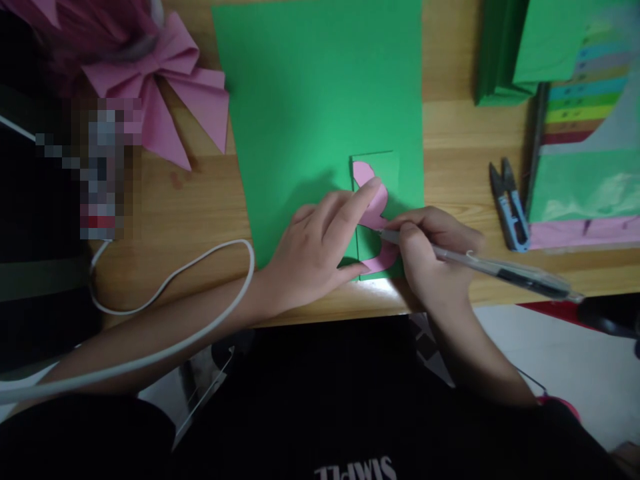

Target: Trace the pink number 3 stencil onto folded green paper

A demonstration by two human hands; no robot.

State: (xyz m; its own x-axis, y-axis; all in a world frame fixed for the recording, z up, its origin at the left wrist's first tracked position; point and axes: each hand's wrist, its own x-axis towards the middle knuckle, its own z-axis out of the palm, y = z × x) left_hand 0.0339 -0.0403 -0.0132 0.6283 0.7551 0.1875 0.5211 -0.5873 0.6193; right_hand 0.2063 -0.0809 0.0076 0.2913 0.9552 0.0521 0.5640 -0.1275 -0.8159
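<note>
A curved pink paper cutout (376,200) lies on a small folded piece of green paper (387,165), near the table's front edge. Under both is a large green sheet (320,87). My left hand (320,240) rests flat with fingers spread, its index finger pressing on the upper part of the pink cutout and its thumb at the lower end. In my right hand (430,247) is a clear pen (500,269), pinched near its tip. The pen tip touches or nearly touches the inner edge of the cutout.
Blue thread snips (511,210) lie on the wooden table (455,147) at right, beside packs of coloured paper (575,187). Stacked green paper (500,60) is at top right. A pink paper bow (160,73) sits at upper left. A white cable (175,273) loops across my left forearm.
</note>
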